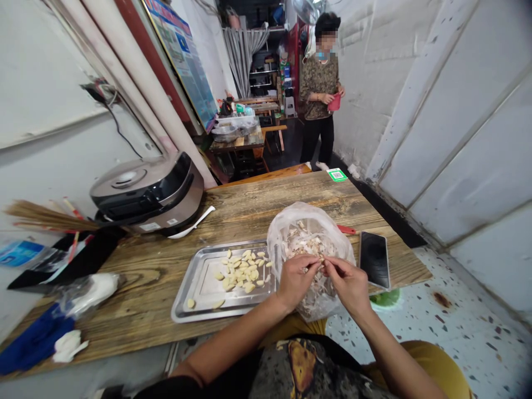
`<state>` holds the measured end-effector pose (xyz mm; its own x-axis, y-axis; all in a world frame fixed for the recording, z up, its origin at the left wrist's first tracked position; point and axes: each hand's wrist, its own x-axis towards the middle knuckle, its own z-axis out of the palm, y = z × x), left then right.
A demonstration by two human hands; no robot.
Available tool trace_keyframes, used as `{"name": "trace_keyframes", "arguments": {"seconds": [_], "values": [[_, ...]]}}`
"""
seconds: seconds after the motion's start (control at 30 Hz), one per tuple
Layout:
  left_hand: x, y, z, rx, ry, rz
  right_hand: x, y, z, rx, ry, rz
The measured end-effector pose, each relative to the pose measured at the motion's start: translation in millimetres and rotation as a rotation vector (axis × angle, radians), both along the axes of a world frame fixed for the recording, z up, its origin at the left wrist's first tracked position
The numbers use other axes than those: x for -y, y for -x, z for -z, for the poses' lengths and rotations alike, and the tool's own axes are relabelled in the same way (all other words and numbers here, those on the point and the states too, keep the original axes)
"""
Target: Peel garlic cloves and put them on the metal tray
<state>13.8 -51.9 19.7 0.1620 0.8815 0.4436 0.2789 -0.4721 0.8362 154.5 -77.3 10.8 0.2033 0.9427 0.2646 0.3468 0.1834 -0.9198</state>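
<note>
My left hand [296,279] and my right hand [348,282] meet fingertip to fingertip over a clear plastic bag [286,233] full of garlic skins and cloves. Both pinch one small garlic clove [321,262] between them, mostly hidden by the fingers. The bag sits at the near edge of a wooden table [257,208]. To its left lies a steel tray [199,288] holding several peeled garlic cloves [241,272].
A black phone [374,258] lies right of the bag. A rice cooker [147,194] with a white spoon [192,224] stands at the back left, beside broom bristles [45,217] and bags. A person [321,91] holding a red cup stands far back in the doorway.
</note>
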Motion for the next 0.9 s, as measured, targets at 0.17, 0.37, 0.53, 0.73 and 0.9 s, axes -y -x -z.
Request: {"name": "trace_keyframes", "arguments": {"seconds": [0.17, 0.37, 0.53, 0.73, 0.9], "values": [[-0.4, 1.1, 3.1, -0.004, -0.039, 0.015, -1.0, -0.7, 3.9, -0.089, 0.069, -0.018], [2.8, 1.5, 3.3, 0.002, -0.043, 0.025, -0.4, 0.3, 0.6, 0.012, 0.029, 0.016], [4.2, 2.0, 5.1, 0.004, -0.045, 0.015, -1.3, 1.2, 0.1, 0.005, 0.034, 0.030], [4.2, 1.1, 6.4, 0.059, 0.050, -0.007, -3.0, -0.2, 5.7, -0.079, 0.079, 0.006], [0.7, -0.1, 5.4, 0.122, 0.181, -0.032, -4.9, -1.2, 1.7, -0.167, 0.126, -0.075]]}}
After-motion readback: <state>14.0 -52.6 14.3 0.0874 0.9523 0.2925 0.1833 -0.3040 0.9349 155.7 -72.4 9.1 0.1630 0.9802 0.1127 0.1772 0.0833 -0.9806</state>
